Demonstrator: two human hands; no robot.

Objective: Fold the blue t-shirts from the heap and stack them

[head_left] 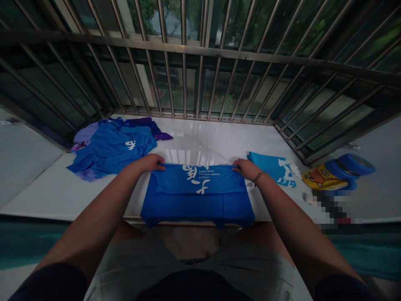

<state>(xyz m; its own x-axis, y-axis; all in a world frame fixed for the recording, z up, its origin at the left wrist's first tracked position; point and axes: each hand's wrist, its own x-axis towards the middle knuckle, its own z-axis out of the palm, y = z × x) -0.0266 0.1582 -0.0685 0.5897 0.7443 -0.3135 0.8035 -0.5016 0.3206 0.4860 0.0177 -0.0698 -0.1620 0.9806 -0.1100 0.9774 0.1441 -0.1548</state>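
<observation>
Light dim; scene past the bars [184, 79] mostly dark, greenery only roughly made out. At right a pixelated patch [336, 211] masks whatever sits there. The lower layers of the heap [115, 146] at far left are buried. Both sleeves run off the near edge of view.

Blue garment [197, 205] lies at centre on the white ledge [184, 142], directly between the two hands, its near hem drooping over the ledge's near edge. Left hand [153, 162]: grip closed in a pinch on the garment's far left corner. Right hand [246, 168]: grip likewise pinched, on the far right corner. Some fingertips hidden by cloth and knuckles. Far edge drawn straight between them.

Cloth smooth, thin, folded in a broad band across a wider layer; white lettering [200, 179] reads upside down from the near side. Ledge glossy, reflecting the bars. Heap crumpled, blue over purple and lilac. Right of the right hand, a flat lighter-blue folded cloth [266, 163] with white print; beyond it a rounded blue-and-yellow container [327, 175]. Thin bracelet [258, 178] on the right wrist.
</observation>
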